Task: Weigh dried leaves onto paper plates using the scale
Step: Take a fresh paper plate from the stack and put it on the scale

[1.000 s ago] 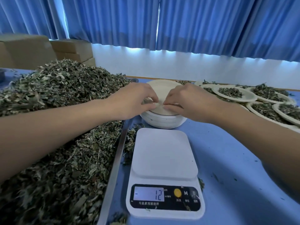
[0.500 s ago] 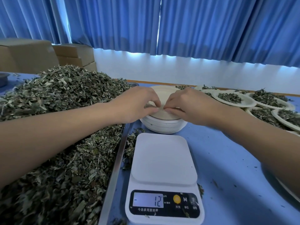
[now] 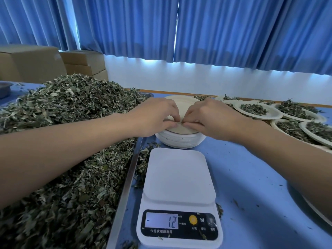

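Left grip (image 3: 154, 117) and right grip (image 3: 212, 119), both narrow, pinch the top plate (image 3: 179, 105) of one stack (image 3: 179, 141). One scale (image 3: 179, 177) at the near edge; at least five filled plates (image 3: 256, 110) at the right edge.

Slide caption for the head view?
Left hand and right hand pinch the top paper plate of a stack behind the scale reading -12, beside a tray of dried leaves.

The curtains (image 3: 125, 24) are deep blue with darker vertical folds above a white wall (image 3: 197, 78), and the bench (image 3: 251, 177) is a paler blue flecked with dark crumbs. The leaves (image 3: 62, 105) are dull grey-green, the tray (image 3: 125, 186) rim silver, and the boxes (image 3: 32, 63) brown. The scale (image 3: 179, 177) is white with a black panel, lilac display and yellow button, and the stacked plates (image 3: 179, 141) are white-sided, beige on top.
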### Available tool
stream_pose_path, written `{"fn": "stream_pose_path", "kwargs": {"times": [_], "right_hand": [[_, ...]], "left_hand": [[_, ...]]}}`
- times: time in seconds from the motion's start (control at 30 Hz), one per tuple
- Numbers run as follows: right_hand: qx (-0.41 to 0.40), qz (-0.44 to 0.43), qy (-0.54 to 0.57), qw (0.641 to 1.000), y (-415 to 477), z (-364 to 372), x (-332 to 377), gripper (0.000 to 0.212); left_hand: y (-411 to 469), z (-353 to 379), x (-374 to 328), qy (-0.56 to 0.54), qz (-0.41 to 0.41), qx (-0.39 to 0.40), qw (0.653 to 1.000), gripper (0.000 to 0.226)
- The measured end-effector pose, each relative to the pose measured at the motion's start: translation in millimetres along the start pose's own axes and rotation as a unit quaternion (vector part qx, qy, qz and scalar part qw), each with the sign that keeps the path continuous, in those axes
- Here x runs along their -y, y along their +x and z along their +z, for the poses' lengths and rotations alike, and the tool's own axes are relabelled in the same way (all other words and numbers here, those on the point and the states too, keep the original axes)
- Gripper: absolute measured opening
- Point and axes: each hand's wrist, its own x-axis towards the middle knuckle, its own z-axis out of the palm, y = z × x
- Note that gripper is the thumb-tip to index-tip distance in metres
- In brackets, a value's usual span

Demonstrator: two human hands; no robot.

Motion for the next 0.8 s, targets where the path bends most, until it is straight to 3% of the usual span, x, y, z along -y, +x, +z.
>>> {"fn": "stream_pose_path", "kwargs": {"times": [0.23,0.5,0.8], "right_hand": [[0.004,-0.009,-0.011,1.000,1.9,-0.8,0.2,0.034],[0.006,-0.017,-0.098,0.995,1.6,-4.5,2.0,0.044],[-0.073,0.022,-0.111,0.991,-2.3,-26.6,-0.4,0.044]], "left_hand": [[1.6,-1.1,1.3,0.006,0.006,0.000,1.000,0.014],[2.0,-3.5,1.2,-0.002,0.013,-0.013,1.000,0.016],[11.5,-26.3,-4.5,0.043,0.009,-0.072,0.996,0.019]]}}
